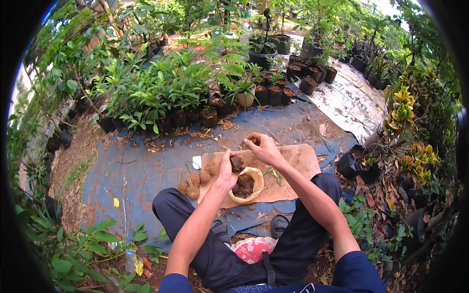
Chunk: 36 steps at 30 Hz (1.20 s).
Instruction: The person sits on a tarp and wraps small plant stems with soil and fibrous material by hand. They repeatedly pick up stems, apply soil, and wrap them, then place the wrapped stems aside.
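Observation:
My left hand (227,171) cups a dark, moist clump of soil (237,164) above the mat. My right hand (263,147) is raised beyond it to the right, thumb and fingertips drawn together; whether something small is pinched there is too fine to see. Below both hands stands a pale bag (259,191) with its rim rolled down, holding dark soil (242,186). Left of it sit several brown, fibrous balls (194,178), some with a green cutting sticking up. Loose green leaves (275,175) lie on the brown sheet (300,161) beside the bag.
A blue tarpaulin (110,172) covers the ground. Potted seedlings (157,91) line its far side, with black nursery bags (274,95) farther right. A white piece (197,162) lies near the balls. Crotons (401,106) crowd the right; a plastic bottle (130,260) stands lower left.

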Each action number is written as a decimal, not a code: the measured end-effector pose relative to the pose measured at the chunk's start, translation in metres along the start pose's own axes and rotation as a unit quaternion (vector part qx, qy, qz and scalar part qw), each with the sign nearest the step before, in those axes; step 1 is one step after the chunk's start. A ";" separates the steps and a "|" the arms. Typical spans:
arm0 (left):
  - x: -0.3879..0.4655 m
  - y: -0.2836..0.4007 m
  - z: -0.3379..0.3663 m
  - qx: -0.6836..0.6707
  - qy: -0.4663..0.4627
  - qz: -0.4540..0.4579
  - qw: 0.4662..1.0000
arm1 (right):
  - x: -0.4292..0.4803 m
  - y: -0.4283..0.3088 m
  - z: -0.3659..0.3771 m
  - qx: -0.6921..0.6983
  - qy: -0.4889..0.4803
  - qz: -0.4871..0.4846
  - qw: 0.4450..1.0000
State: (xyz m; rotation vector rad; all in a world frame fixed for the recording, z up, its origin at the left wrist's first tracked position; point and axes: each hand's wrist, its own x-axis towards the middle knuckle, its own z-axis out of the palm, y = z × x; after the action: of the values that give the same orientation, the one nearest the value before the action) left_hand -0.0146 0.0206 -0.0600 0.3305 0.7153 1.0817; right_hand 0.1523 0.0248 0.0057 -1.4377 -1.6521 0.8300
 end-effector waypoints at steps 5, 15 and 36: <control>-0.002 -0.002 0.009 0.090 0.099 0.040 0.990 | -0.004 0.002 0.001 -0.018 -0.010 -0.019 1.000; -0.010 0.008 0.014 0.094 0.101 0.051 0.989 | -0.002 0.001 -0.002 -0.003 -0.068 -0.018 0.998; -0.008 0.008 0.012 0.098 0.102 0.017 0.990 | -0.006 -0.008 -0.002 -0.018 -0.023 -0.109 0.994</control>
State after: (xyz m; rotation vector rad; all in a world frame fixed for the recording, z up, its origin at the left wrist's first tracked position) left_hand -0.0146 0.0183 -0.0439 0.4047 1.0055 1.0896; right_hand 0.1511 0.0177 0.0128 -1.2425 -1.8304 0.7173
